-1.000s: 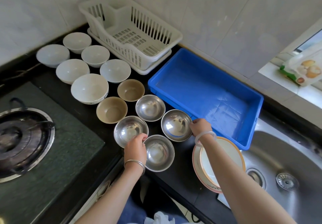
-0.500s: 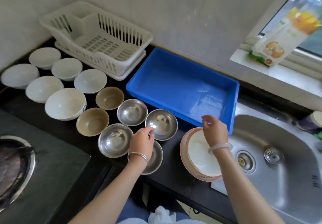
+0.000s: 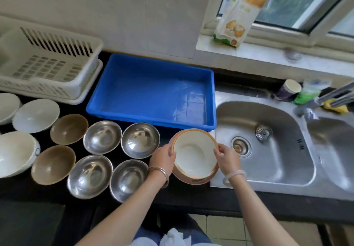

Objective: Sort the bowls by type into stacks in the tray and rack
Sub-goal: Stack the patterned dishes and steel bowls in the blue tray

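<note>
A large white bowl with an orange-pink rim sits at the counter's front edge beside the sink. My left hand grips its left rim and my right hand grips its right rim. Left of it stand several steel bowls, two brown bowls and several white bowls. The blue tray lies empty behind the bowls. The white dish rack stands at the far left, with nothing in it that I can see.
A steel double sink fills the right side, with a tap, a cup and sponges behind it. A food packet leans on the window sill. A tiled wall runs behind the counter.
My left hand left the steel bowls and moved right to the big bowl's left rim. My right hand dropped onto its right rim. The view has swung right.
</note>
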Demonstrator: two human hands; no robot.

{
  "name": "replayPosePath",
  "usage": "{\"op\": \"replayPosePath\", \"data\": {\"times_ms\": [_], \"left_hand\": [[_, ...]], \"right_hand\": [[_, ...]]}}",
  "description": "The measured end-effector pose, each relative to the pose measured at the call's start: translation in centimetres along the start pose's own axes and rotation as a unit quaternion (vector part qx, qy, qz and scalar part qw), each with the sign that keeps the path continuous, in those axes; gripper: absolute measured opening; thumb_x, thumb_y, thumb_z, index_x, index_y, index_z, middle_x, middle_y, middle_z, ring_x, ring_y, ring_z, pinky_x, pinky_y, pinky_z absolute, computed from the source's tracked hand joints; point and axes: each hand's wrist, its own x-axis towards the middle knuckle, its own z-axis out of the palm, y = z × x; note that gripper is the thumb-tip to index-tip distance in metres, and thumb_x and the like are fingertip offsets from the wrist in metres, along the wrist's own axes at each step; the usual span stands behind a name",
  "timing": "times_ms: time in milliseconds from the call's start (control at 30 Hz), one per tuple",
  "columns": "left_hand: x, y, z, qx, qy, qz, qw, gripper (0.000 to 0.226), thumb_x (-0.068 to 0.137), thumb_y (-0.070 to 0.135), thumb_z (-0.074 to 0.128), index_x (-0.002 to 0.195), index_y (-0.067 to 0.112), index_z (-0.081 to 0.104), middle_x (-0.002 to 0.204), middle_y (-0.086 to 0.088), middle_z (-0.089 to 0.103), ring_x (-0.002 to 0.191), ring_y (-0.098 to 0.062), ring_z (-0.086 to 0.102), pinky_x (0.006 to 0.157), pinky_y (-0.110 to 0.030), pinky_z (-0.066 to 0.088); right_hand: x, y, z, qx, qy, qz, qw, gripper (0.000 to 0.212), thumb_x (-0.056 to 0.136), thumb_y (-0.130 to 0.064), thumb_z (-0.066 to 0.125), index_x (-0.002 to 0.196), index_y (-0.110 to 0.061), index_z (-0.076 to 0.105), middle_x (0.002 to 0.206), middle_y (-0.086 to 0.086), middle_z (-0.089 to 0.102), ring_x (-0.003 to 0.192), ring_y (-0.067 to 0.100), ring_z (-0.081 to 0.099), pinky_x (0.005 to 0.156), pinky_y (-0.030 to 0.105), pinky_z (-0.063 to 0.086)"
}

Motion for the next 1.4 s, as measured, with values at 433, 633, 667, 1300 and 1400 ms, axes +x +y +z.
{"op": "replayPosePath", "data": {"times_ms": [433, 633, 667, 1300, 1400], "left_hand": [[0.8, 0.7, -0.6, 0.096, 0.06, 0.025, 0.993, 0.029, 0.089, 0.006, 0.041, 0.11, 0.009, 0.06, 0.111, -0.012, 0.058, 0.099, -0.027, 0.055, 0.08, -0.033, 0.045], [1.1, 1.0, -1.3, 0.031, 0.045, 0.017, 0.998, 0.031, 0.085, -0.001, 0.042, 0.107, 0.006, 0.062, 0.105, -0.013, 0.063, 0.09, -0.026, 0.057, 0.077, -0.034, 0.048], [1.1, 1.2, -1.6, 0.022, 0.043, 0.023, 0.999, 0.031, 0.084, -0.001, 0.043, 0.105, 0.008, 0.063, 0.103, -0.011, 0.065, 0.087, -0.023, 0.056, 0.074, -0.031, 0.047], [1.2, 7.4, 1.4, -0.082, -0.092, 0.046, 0.991, 0.022, 0.082, 0.008, 0.062, 0.103, 0.014, 0.065, 0.087, 0.001, 0.065, 0.088, -0.022, 0.066, 0.081, -0.042, 0.058], [1.0, 7.1, 2.6, -0.069, -0.084, 0.035, 0.993, 0.022, 0.083, 0.009, 0.062, 0.105, 0.013, 0.064, 0.085, 0.002, 0.063, 0.084, -0.02, 0.065, 0.077, -0.037, 0.058]], "right_hand": [[-3.5, -0.7, 2.1, 0.054, 0.042, 0.053, 0.996, 0.019, 0.093, -0.023, 0.052, 0.083, -0.012, 0.064, 0.084, 0.003, 0.058, 0.071, 0.016, 0.052, 0.06, 0.023, 0.04], [-3.3, -1.2, 1.1, 0.052, 0.026, 0.058, 0.997, 0.026, 0.09, -0.019, 0.054, 0.068, -0.009, 0.061, 0.058, 0.003, 0.053, 0.05, 0.013, 0.043, 0.046, 0.019, 0.033], [-3.3, -1.2, 0.7, 0.054, 0.027, 0.056, 0.997, 0.027, 0.09, -0.019, 0.054, 0.066, -0.007, 0.061, 0.058, 0.005, 0.054, 0.051, 0.017, 0.045, 0.047, 0.022, 0.035], [-3.5, 2.9, -7.3, 0.121, 0.101, 0.123, 0.98, 0.017, 0.079, -0.014, 0.059, 0.063, -0.013, 0.065, 0.059, 0.005, 0.066, 0.063, 0.025, 0.062, 0.057, 0.029, 0.048], [-4.3, 3.5, -7.5, 0.124, 0.083, 0.13, 0.98, 0.017, 0.081, -0.013, 0.059, 0.066, -0.012, 0.067, 0.064, 0.005, 0.067, 0.068, 0.027, 0.064, 0.058, 0.029, 0.047]]}}
